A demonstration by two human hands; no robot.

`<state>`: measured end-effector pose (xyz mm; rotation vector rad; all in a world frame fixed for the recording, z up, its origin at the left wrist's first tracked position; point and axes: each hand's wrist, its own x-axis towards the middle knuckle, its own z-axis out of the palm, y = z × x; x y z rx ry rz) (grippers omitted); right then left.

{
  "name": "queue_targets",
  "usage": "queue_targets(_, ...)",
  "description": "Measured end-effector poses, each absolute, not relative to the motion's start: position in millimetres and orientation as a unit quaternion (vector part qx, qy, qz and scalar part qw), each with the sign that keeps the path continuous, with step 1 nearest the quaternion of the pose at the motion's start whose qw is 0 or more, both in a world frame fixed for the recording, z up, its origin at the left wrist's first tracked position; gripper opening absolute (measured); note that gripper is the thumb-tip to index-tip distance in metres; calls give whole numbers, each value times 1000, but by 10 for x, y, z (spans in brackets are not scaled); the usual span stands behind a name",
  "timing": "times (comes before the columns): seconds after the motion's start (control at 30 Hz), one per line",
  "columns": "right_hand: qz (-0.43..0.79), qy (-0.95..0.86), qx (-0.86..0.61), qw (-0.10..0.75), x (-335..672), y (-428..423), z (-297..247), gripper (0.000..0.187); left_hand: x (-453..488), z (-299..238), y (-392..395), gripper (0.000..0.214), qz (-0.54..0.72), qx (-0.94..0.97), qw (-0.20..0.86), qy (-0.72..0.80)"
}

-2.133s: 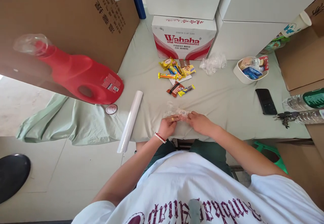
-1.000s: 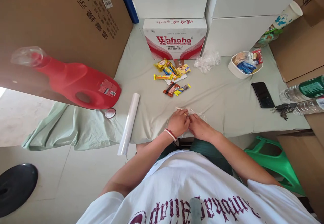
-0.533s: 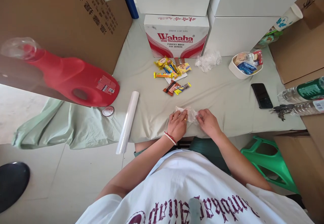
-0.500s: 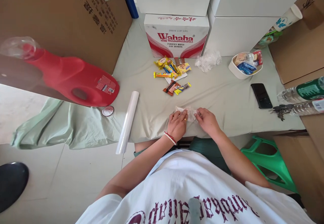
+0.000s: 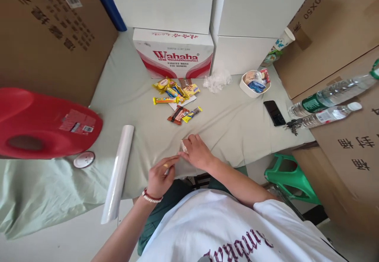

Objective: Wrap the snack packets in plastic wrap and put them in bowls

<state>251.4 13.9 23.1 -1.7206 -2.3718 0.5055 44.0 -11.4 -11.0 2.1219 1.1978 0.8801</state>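
Note:
My right hand (image 5: 197, 152) is closed over a small pale bundle in clear plastic wrap (image 5: 184, 146) near the table's front edge. Most of the bundle is hidden under its fingers. My left hand (image 5: 162, 173), with a bracelet at the wrist, lies to the left with its fingers stretched out. Its fingertips meet the right thumb at the bundle's near side. Beyond the hands lie a brown snack packet (image 5: 177, 115) and a yellow snack bar (image 5: 192, 114). Behind them is a pile of yellow-wrapped snacks (image 5: 170, 90).
A roll of plastic film (image 5: 118, 175) overhangs the front edge. At left are a red jug (image 5: 50, 124) and a round tin (image 5: 84, 160). Crumpled plastic (image 5: 217, 80), a white bowl (image 5: 248, 91), a phone (image 5: 274, 113), keys (image 5: 293, 125) and bottles (image 5: 334, 114) are at right. A Wahaha box (image 5: 177, 66) stands behind.
The view has swung right. The wrap, spread between both hands earlier, is now bunched under the right hand. My left hand has come off its top and straightened its fingers beside it.

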Motion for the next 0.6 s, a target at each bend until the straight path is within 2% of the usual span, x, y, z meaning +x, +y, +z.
queue_targets(0.13, 160, -797, -577, 78, 2561, 70, 152, 62, 254, -207, -146, 23, 339, 743, 198, 542)
queue_targets(0.23, 158, -785, -592, 84, 2608, 72, 125, 55, 328, -285, -118, 21, 321, 771, 152, 529)
queue_targets(0.33, 186, -754, -611, 151, 2916, 180, 148, 41, 457, -340, -108, 19, 309, 808, 80, 495)
queue_targets(0.47, 173, -665, -655, 314, 4024, 665, 427, 44, 539, -369, -114, 18, 287, 838, -20, 464)
queue_targets(0.53, 95, -621, -703, 333, 4756, 1064, 702, 45, 542, -367, -116, 20, 279, 844, -42, 456)
queue_targets(0.6, 23, -583, -749, 315, 5442, 1523, 1002, 48, 537, -360, -117, 21, 274, 848, -53, 451)
